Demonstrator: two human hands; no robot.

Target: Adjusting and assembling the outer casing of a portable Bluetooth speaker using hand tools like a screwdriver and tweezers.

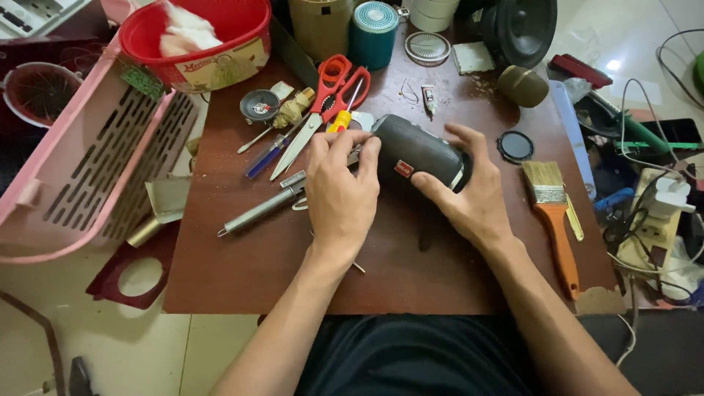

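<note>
Both hands [341, 187] [469, 198] around dark speaker [418, 155]

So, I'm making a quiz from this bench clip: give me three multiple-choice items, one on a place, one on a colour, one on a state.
1. Where does the paintbrush lie? A) right of the speaker B) in the bowl C) on the floor
2. What colour are the scissors' handles? A) blue B) red C) green
3. How is the speaker held? A) one hand B) both hands C) untouched

A: it lies on the table beyond the right hand.
B: both loops are red.
B: the left hand grips one end, the right hand cradles the other.
</note>
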